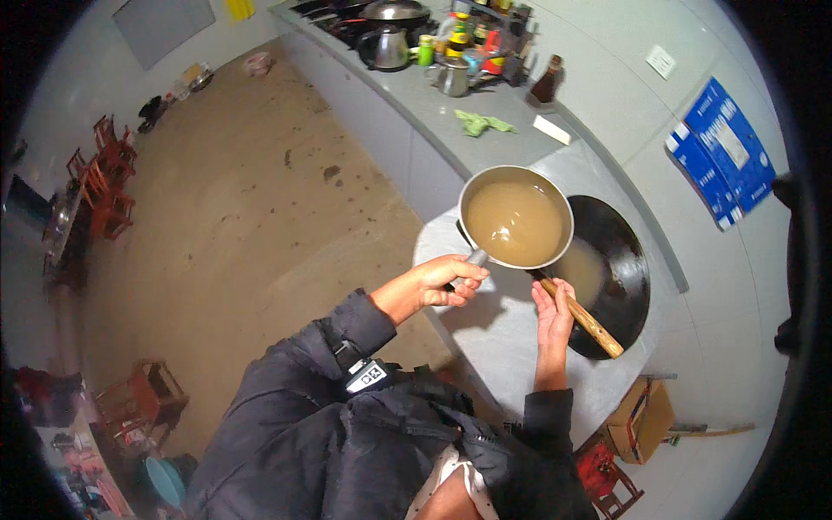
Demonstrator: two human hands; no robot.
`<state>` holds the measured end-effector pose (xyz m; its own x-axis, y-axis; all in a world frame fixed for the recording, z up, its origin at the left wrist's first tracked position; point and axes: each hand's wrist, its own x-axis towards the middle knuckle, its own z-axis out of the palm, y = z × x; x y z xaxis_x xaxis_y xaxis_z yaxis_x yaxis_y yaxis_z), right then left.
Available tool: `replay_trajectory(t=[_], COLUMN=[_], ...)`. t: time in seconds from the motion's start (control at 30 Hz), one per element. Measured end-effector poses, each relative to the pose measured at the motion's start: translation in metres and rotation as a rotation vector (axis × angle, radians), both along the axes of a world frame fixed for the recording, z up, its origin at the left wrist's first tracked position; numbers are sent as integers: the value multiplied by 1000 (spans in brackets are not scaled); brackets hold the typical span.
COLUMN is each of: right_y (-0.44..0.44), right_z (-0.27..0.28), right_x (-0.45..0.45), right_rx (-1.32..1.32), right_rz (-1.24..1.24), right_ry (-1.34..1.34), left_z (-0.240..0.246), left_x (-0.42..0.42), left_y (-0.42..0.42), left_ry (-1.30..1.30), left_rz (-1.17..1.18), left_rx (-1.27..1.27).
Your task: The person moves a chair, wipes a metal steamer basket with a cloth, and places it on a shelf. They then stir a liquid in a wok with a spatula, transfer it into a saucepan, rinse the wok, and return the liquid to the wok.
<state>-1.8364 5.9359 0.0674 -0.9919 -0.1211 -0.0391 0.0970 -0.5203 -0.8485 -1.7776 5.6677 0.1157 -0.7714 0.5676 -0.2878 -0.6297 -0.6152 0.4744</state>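
My left hand (452,279) grips the grey handle of a saucepan (513,214) holding cloudy, light brown liquid. The pan is held over the left rim of a black wok (627,260). Some murky liquid (585,273) pools inside the wok. In my right hand (556,312) is the wooden handle (595,328) of a utensil, angled across the wok's near left side. Dark metal shows at its upper end, and the rest is hidden under the saucepan. The wok sits in a grey rounded stove surface (478,331).
A grey counter (429,110) carries a green cloth (481,122), a white block (552,130), a dark bottle (546,81), a metal pitcher (453,77) and a kettle (392,49). A cardboard box (640,422) stands by the wall. Red wooden stools (107,182) are across the floor.
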Motion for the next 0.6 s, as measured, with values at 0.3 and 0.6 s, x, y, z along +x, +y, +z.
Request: replay_trajectory(t=[0.3,0.6], right_y=[-295,-559], right_z=[-86,-142], right_x=[18,-27], right_rx=[-48,-45], right_rz=[336,597], right_ry=[-74,-150], left_z=[-78,-155], left_x=[101,125], left_y=[-267,-483], left_ry=[-5,38], left_rz=[352,736], left_rx=[-196,-117])
